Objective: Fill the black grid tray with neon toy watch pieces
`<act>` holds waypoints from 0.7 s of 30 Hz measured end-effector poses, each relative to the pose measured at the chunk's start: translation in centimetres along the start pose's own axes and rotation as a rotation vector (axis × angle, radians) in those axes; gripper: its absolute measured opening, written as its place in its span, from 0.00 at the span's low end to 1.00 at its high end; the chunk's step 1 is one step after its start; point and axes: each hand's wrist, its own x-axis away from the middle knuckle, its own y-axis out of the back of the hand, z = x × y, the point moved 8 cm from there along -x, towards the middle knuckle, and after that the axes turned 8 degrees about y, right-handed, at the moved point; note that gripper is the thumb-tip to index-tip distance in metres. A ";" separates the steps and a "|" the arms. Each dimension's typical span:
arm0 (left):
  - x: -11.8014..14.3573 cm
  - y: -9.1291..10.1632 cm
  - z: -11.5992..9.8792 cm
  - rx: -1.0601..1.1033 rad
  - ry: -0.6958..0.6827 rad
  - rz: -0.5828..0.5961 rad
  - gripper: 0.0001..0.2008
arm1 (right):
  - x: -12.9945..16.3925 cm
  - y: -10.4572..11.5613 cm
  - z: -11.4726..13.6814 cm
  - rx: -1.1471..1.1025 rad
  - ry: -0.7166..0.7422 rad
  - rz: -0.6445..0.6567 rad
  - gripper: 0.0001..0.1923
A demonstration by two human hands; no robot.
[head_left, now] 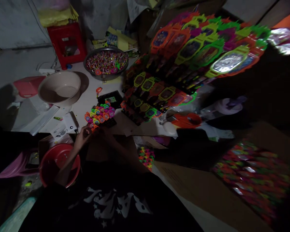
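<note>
The left hand [83,133] is held at the toy watches [99,115] on the table [87,93]; its grip cannot be told.

Looked like a cramped home workshop for packing toy watches: low white table [91,93] held stacked cards of bright plastic watches [159,93], a steel bowl of small coloured parts [106,62], cardboard boxes [207,190], bare concrete wall [12,19].

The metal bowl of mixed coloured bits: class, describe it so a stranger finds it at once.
Start at the red plastic stool at the table's far edge. Just right of it sits the round metal bowl. Unlike the empty beige plastic basin nearer the left hand, it brims with tiny multicoloured pieces.
</note>
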 end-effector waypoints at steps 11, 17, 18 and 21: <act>4.5 -4.0 -1.2 1.080 0.520 0.038 0.17 | 6.2 -0.8 7.2 -0.080 0.200 0.175 0.23; 4.9 -6.0 0.1 0.871 0.599 0.003 0.27 | 6.5 1.2 9.0 -0.180 0.178 0.010 0.17; 4.9 -6.5 0.7 0.851 0.617 -0.008 0.28 | 6.5 1.3 9.1 -0.199 0.157 -0.004 0.16; 5.0 -7.9 1.9 0.787 0.620 0.037 0.27 | 6.7 1.2 9.3 -0.255 0.137 -0.005 0.13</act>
